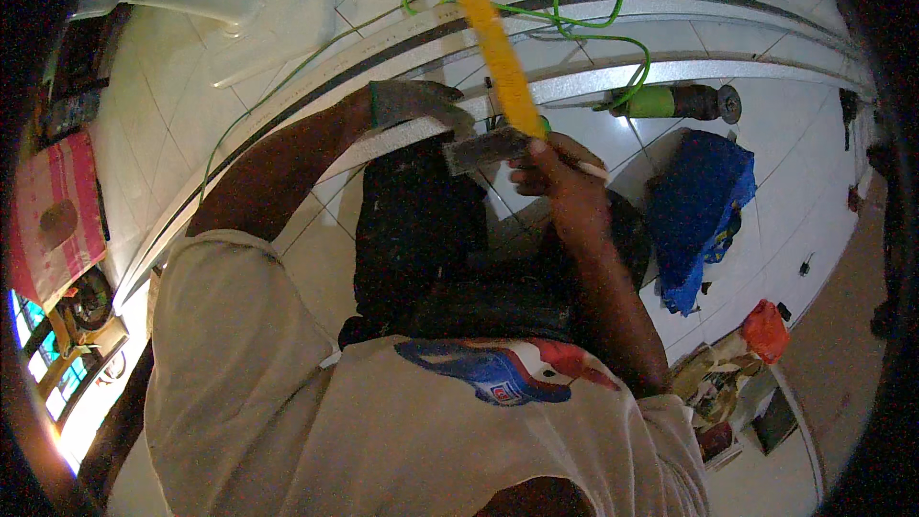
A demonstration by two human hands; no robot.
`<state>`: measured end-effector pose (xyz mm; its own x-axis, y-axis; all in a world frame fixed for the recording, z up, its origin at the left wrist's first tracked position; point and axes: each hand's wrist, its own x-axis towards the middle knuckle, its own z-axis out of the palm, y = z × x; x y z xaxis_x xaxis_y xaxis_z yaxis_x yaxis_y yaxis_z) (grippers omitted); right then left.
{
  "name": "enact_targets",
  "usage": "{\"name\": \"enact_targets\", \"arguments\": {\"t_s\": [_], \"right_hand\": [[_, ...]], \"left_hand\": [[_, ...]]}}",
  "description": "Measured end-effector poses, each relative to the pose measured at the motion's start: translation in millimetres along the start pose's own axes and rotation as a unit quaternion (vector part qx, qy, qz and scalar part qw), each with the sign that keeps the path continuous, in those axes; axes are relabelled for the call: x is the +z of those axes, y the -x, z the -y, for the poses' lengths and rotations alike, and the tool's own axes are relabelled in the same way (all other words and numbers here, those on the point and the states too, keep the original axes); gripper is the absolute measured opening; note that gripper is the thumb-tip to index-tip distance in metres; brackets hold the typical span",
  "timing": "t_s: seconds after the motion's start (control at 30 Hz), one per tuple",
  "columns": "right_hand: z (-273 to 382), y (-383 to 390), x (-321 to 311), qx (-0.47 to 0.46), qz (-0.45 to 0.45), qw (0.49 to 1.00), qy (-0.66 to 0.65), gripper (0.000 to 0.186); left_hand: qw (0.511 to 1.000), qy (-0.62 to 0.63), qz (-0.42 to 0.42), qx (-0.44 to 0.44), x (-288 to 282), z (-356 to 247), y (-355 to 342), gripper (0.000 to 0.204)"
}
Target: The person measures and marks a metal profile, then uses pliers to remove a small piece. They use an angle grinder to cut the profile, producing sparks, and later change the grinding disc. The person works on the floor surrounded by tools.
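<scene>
Left hand (pixel 416 103) at the nearest of the long metal bars (pixel 708 70), which run crosswise on the floor (pixel 804 163), out past both hands to either side. Right hand (pixel 570 187) to its right, nearer the body, holding a square (pixel 500 56); blade points forward across the bars, stock sits between the hands. Grinder (pixel 675 102) ahead-right of right hand, on near side of bars. Cable (pixel 649 63) loops beyond both hands, crosses bars, reaches grinder's left end. Cloth (pixel 699 201) right of right hand; bag (pixel 766 330) farther right, behind it. Chair (pixel 182 0) ahead-left of left hand, beyond bars.
</scene>
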<state>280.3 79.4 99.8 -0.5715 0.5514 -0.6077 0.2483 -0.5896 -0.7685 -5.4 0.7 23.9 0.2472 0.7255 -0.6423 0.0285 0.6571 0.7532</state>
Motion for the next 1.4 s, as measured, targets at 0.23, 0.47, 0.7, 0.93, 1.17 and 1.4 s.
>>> {"name": "enact_targets", "arguments": {"t_s": [0.23,0.47,0.7,0.93,1.17,1.4], "right_hand": [[58,91,-67,-0.14,-0.223,0.957,0.118,0.035],[37,150,-127,-0.211,-0.328,0.921,0.01,0.041],[-8,227,-195,-0.285,-0.386,0.877,-0.018,0.039],[-131,327,-261,-0.181,-0.57,0.798,-0.078,0.047],[-234,346,-269,-0.117,-0.621,0.768,-0.104,0.028],[-320,325,-358,-0.105,-0.618,0.758,-0.181,0.019]], "left_hand": [[0.992,-0.118,-0.033,-0.005,9,-4,9,0.077],[0.946,-0.3,-0.119,-0.011,32,-9,30,0.083],[0.889,-0.432,-0.128,-0.085,39,-7,19,0.096],[0.886,-0.445,-0.124,0.031,15,66,17,0.075],[0.913,-0.394,-0.103,0.01,-31,47,19,0.026],[0.851,-0.491,-0.082,0.165,-52,40,-62,0.034]]}}
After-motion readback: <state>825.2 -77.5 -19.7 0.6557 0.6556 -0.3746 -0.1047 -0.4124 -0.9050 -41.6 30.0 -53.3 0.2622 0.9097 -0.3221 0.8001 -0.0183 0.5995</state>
